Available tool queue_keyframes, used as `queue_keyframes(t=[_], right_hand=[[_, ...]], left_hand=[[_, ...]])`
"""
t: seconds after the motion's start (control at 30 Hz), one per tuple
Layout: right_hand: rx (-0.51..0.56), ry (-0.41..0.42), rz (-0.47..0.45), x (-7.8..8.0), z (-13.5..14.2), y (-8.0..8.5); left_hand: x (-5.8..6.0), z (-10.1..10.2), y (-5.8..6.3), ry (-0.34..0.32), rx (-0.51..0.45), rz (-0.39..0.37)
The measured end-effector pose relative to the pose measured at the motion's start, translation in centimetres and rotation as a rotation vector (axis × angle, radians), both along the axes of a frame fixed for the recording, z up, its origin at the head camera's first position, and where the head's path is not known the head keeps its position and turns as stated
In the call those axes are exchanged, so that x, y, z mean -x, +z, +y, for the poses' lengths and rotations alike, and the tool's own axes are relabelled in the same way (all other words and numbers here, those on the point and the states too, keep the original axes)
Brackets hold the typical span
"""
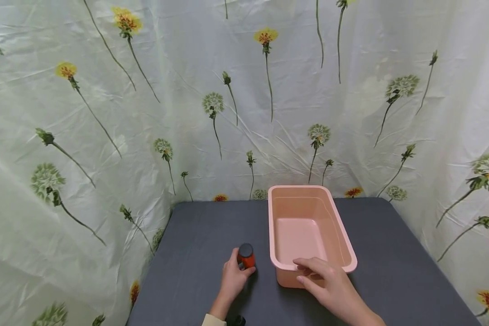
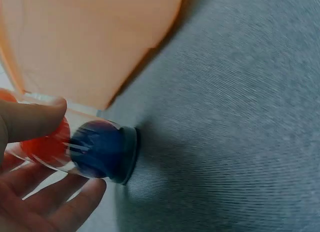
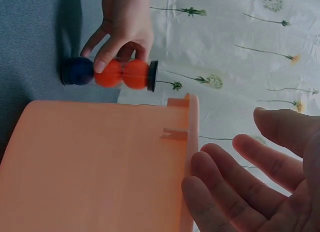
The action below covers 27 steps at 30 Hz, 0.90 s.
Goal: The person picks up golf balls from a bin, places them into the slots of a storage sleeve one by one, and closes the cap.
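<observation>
A small clear tube point(image 1: 246, 256) with dark caps stands upright on the grey table point(image 1: 203, 235). The wrist views show two orange balls point(image 3: 122, 73) and a dark blue ball point(image 2: 95, 149) inside it. My left hand point(image 1: 240, 267) grips the tube from its left, thumb and fingers curled round it. Right of it sits an empty pink plastic bin point(image 1: 346, 246). Over the bin's near rim is my right hand point(image 1: 305, 271), holding nothing, its fingers point(image 3: 220, 167) straight and spread. Whether they touch the rim is unclear.
A white curtain printed with flowers point(image 1: 244, 113) hangs close round the table on the left, back and right. The table's left edge point(image 1: 155, 262) lies a little left of my left hand. Grey tabletop point(image 1: 391, 253) stretches right of the bin.
</observation>
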State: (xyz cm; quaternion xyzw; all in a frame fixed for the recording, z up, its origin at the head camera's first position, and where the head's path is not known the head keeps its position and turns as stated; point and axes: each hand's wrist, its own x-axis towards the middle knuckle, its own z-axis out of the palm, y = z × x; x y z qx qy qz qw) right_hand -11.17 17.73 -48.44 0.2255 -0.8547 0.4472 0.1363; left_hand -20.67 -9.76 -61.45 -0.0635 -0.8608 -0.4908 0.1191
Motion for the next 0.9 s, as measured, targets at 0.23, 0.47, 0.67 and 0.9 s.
queue_keyframes(t=[0.23,0.47,0.67,0.9], right_hand=[[0.001,0.018,-0.025,-0.4,-0.1,0.0],[-0.017,0.007,0.068,-0.2,0.4,0.6],[-0.089,-0.031,0.230,0.1,1.5,1.4],[-0.344,-0.207,0.373,0.9,5.1,2.0]], left_hand=[[-0.4,-0.3,-0.4,-0.006,0.060,0.031],[-0.4,-0.6,-0.4,0.004,0.125,0.029],[-0.4,-1.2,-0.1,-0.003,0.205,0.031],[-0.9,-2.8,1.5,-0.108,0.380,0.033]])
